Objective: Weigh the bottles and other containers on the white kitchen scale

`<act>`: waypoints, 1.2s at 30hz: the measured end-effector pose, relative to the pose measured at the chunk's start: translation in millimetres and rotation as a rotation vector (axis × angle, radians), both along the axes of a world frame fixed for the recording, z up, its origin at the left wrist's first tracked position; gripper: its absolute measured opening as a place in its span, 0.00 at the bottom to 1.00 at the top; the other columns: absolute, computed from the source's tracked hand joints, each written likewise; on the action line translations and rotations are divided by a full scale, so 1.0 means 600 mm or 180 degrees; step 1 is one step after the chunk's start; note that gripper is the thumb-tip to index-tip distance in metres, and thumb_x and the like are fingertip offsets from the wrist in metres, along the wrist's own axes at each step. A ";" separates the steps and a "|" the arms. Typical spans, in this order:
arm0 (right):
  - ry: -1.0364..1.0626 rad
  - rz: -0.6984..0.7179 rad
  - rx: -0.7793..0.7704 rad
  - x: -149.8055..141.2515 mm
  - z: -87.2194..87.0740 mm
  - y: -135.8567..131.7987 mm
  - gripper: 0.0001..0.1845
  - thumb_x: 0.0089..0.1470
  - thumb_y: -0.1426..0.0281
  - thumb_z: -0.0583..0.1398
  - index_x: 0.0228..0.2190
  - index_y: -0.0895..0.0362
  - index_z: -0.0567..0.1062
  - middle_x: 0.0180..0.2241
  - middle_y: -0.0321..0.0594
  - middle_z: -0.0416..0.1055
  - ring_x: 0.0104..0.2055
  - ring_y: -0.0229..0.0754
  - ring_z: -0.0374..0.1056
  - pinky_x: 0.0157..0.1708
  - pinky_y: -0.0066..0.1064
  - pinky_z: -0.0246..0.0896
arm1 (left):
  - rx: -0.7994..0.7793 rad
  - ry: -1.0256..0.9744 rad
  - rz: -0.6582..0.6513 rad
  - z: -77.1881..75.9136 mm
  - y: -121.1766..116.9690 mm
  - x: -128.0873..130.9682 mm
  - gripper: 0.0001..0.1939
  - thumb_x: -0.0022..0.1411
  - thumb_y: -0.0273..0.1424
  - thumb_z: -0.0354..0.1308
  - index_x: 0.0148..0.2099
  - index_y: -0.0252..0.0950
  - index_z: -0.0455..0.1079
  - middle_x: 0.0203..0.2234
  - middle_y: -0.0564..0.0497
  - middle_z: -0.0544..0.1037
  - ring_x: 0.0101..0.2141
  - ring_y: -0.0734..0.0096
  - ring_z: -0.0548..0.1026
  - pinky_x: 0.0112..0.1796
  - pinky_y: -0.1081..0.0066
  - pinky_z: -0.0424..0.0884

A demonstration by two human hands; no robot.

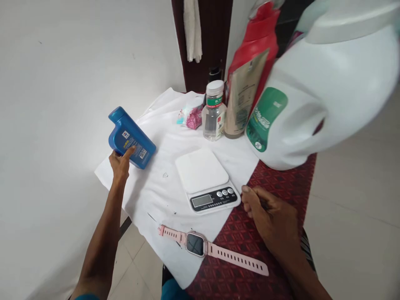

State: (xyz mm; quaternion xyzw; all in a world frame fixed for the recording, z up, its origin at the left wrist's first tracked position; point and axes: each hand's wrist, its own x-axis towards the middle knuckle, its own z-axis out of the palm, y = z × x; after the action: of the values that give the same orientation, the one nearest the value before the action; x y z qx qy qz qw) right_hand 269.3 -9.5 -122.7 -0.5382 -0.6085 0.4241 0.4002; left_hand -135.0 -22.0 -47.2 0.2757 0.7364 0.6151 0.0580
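Note:
My left hand [121,163] is closed around the lower side of a blue plastic bottle [133,139] with a printed back label and barcode. The bottle leans to the left at the left edge of the white cloth. My right hand [275,218] is curled into a loose fist, with nothing visible in it, just right of the white digital kitchen scale [202,171]. Nothing lies on the scale's platform, and its display looks blank. In front of the scale, a smartwatch with a pink strap [196,244] lies stretched out flat.
A clear bottle with a white cap [214,121], a beige tube [240,102], a red bottle [260,33] and a large white jug [337,91] stand at the back right. A crumpled pink packet [194,117] lies beside them. White cloth [162,191] partly covers a red patterned cloth [225,275]. A wall rises at left.

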 end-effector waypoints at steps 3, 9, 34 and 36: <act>0.0096 0.0000 0.0129 -0.002 -0.009 0.001 0.31 0.67 0.45 0.58 0.21 0.52 0.70 0.19 0.35 0.70 0.21 0.39 0.63 0.26 0.33 0.56 | 0.0129 -0.0099 -0.0312 0.024 -0.028 0.063 0.30 0.45 0.45 0.78 0.48 0.36 0.78 0.46 0.43 0.86 0.46 0.50 0.84 0.47 0.53 0.83; 0.0335 0.0028 0.0291 -0.007 -0.009 0.003 0.30 0.69 0.49 0.58 0.20 0.52 0.67 0.18 0.32 0.64 0.22 0.37 0.58 0.26 0.33 0.49 | 0.0459 0.0421 -0.1116 0.064 -0.036 0.168 0.23 0.54 0.44 0.77 0.47 0.38 0.82 0.46 0.45 0.87 0.48 0.52 0.85 0.55 0.52 0.83; 0.0534 0.0096 0.0403 -0.005 -0.005 0.005 0.30 0.68 0.50 0.55 0.19 0.52 0.63 0.17 0.30 0.59 0.22 0.35 0.53 0.28 0.34 0.46 | 0.0318 0.0782 -0.1913 0.045 -0.024 0.250 0.45 0.48 0.58 0.79 0.61 0.40 0.72 0.52 0.43 0.82 0.52 0.51 0.82 0.52 0.55 0.81; 0.0544 0.0100 0.0419 -0.005 -0.005 0.004 0.30 0.68 0.50 0.55 0.19 0.52 0.63 0.17 0.30 0.59 0.21 0.35 0.53 0.28 0.34 0.47 | 0.0478 0.1017 -0.1782 0.056 -0.029 0.243 0.46 0.51 0.62 0.75 0.63 0.42 0.71 0.55 0.42 0.80 0.53 0.51 0.82 0.53 0.53 0.80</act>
State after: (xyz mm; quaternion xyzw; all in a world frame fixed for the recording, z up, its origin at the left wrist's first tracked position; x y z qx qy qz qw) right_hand 266.6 -6.9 -125.7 -0.4631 -0.6070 0.4337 0.4785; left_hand 10.6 -39.5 -13.4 0.5639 0.5843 0.5769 0.0881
